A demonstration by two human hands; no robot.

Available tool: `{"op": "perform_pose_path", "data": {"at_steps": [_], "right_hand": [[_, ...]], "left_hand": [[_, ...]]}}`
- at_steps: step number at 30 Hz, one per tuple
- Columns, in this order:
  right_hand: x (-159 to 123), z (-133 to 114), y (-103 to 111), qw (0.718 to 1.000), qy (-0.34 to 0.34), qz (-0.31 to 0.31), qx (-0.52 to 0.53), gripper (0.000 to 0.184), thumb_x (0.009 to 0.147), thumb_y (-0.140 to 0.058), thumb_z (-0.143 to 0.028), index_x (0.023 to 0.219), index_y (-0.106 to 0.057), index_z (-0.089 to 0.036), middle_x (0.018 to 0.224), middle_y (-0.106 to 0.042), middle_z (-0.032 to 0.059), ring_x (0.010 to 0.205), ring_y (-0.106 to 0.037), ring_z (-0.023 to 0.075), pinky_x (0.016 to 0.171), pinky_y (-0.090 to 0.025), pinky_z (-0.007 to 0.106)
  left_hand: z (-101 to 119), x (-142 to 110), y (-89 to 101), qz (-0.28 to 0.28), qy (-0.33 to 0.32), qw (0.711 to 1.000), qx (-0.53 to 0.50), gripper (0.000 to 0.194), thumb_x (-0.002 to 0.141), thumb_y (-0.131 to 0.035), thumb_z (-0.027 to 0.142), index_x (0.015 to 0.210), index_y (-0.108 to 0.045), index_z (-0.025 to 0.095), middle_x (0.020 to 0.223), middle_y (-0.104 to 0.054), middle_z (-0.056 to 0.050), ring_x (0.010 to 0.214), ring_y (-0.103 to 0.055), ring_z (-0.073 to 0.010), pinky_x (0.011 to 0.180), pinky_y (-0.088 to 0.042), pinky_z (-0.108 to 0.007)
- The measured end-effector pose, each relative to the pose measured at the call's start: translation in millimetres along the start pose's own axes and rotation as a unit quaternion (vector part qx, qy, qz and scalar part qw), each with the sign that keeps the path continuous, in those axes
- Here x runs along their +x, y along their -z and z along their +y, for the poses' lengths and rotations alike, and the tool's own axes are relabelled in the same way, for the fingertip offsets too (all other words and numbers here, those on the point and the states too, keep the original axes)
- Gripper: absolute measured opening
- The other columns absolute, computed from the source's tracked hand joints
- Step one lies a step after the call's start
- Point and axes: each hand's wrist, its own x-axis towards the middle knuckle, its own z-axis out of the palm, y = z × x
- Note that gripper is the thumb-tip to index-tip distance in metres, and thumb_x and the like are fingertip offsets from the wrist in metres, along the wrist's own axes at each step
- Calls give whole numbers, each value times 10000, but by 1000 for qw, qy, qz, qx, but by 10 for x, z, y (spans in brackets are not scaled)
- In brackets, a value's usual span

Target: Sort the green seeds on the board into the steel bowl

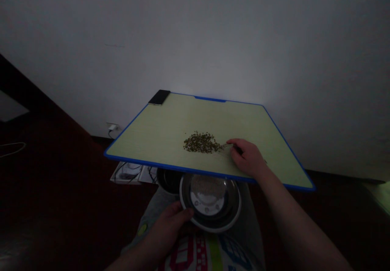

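A loose pile of small dark brown-green seeds or beans lies on the pale yellow-green tabletop. At the pile's right edge, my right hand is closed round a thin metal utensil whose tip reaches the seeds. Most of the utensil is hidden by my fingers, so its kind is unclear. Below the table's front edge, my left hand grips the near-left rim of a round metal bowl, thumb over the rim. Light, fine-looking material seems to be in the bowl, but dimness hides what it is.
A dark phone or tablet rests on the table's far left corner. Another dark pot is beside the bowl. A printed bag covers my lap. A charger is in the wall, and cables lie in a white box below.
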Motion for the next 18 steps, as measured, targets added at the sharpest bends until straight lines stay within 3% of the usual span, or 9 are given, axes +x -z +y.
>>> {"op": "perform_pose_path", "data": {"at_steps": [11,18], "right_hand": [[10,-2,-8,999,10,-32,2,345,882,-507,-234,1122,-736,-139,802,-717,88,723,-650,214,729,-515,348],[34,4,-37,999,38,-21,-2,342,915,-491,-245,1139,-728,-146,893,-748,116,776,-677,227,752,-537,366]], "left_hand": [[13,-10,-13,-5,0,1000,1,367,575,-922,422,837,-820,186,926,-857,-98,996,-779,-353,973,-582,-487],[27,-11,-23,-15,5,1000,4,388,570,-924,435,849,-823,185,943,-856,-108,1070,-759,-375,977,-581,-486]]}}
